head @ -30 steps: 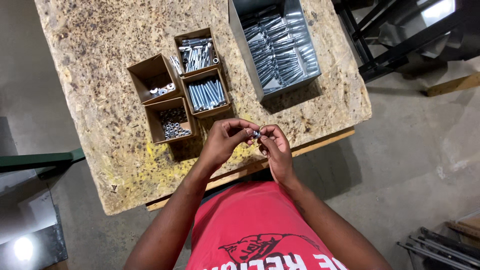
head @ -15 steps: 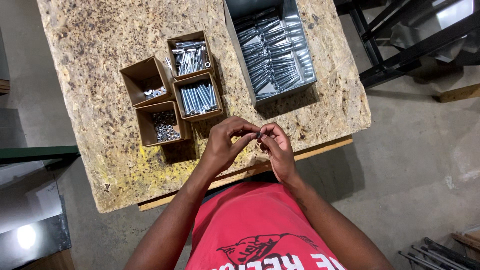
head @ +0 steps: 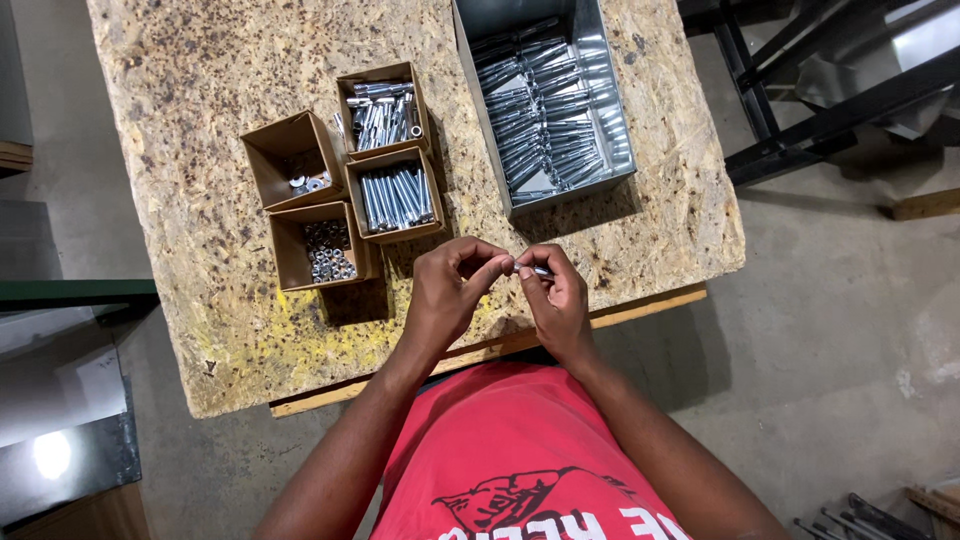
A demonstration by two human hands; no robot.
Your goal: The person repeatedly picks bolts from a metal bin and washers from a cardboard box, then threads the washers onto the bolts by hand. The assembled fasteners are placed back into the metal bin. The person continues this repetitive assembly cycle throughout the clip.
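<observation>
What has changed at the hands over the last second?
Very little. Both hands, left and right, stay together above the table's near edge, fingertips pinching the same small bolt; nothing taken up or let go. The four cardboard boxes and the metal bin lie as before; only the camera shifted.

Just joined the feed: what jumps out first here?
Both hands, the left hand and the right hand, meet over the table's near edge, pinching a small bolt between the fingertips. Behind them sit four cardboard boxes of metal fasteners, and to their right a metal bin full of long bolts.
</observation>
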